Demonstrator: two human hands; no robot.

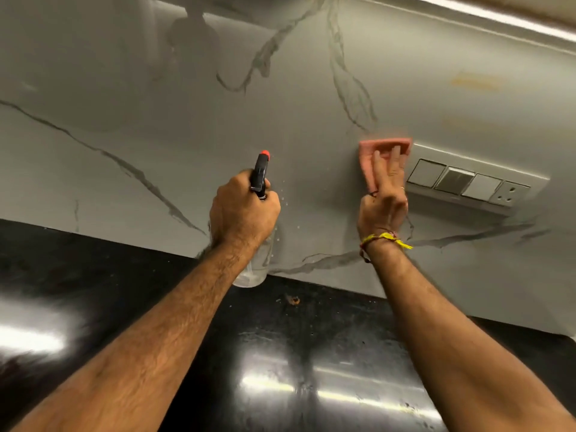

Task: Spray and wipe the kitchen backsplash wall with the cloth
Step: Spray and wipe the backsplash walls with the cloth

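- Risk: the pink cloth (384, 157), pressed flat on the marble backsplash (193, 113) by the right hand (385, 201) with straight fingers, lies just beside the switch-and-socket panel (467, 182); moisture could reach it.
- Left hand (244, 213) grips the spray bottle (260, 179); droplets show on the wall nearby.
- Orange stain (473, 81) upper right looks unwiped.
- Black countertop (311, 353) below is glossy.

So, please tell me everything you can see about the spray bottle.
The spray bottle has a black spray head with a small orange-red nozzle tip and a clear, plastic-looking body, seen below the fist. The left hand grips it round the neck, holding it roughly upright, nozzle aimed at the marble-patterned wall. It hangs above the black counter, touching neither. Small droplets dot the wall beside it. How full it is cannot be told.
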